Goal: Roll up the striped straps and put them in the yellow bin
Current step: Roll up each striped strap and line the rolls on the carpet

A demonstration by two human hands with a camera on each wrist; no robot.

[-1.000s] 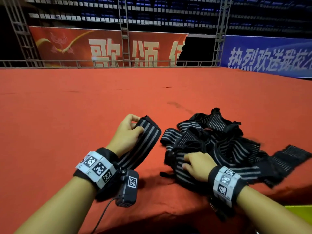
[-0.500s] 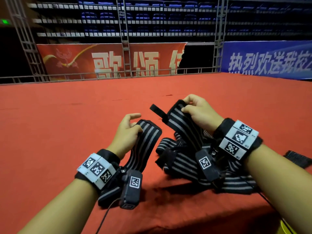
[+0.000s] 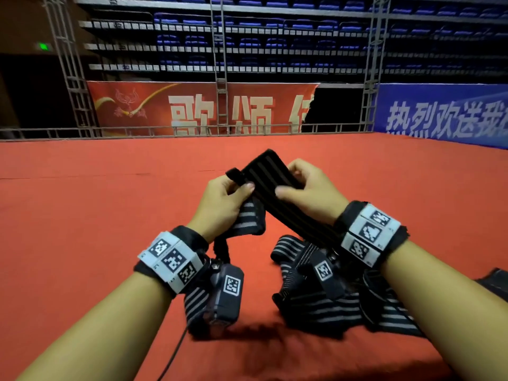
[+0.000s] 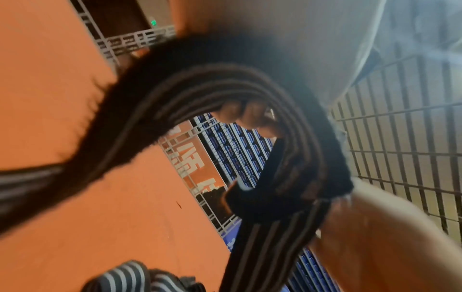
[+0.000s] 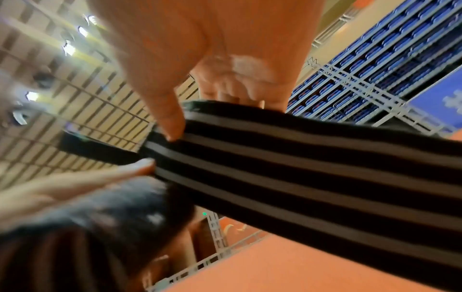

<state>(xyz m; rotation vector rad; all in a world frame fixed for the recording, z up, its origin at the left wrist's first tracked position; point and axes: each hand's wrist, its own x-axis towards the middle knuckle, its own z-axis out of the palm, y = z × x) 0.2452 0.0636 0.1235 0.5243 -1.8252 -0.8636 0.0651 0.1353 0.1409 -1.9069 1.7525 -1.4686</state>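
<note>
Both hands are raised above the red table [image 3: 82, 243] and hold one black strap with grey stripes [image 3: 268, 174] between them. My right hand [image 3: 286, 188] pinches it near its end with thumb and fingers; that strap [image 5: 300, 168] runs down toward the pile. My left hand [image 3: 242, 188] pinches the same end by its black tab [image 5: 100, 148]. It also grips a second folded strap [image 3: 247, 218] [image 4: 200, 89], which hangs below the palm. The other striped straps lie in a heap [image 3: 316, 303] under my right wrist. The yellow bin is not in view.
A loose dark strap end [image 3: 494, 279] lies at the right edge of the table. A metal railing [image 3: 165, 132] and banners stand beyond the far edge. The wrist camera cable [image 3: 176, 350] hangs below my left forearm.
My right hand pulled a strap out of the heap, lifted it and carried it left. My left hand rose off the table with its own strap and took hold of the new strap's end.
</note>
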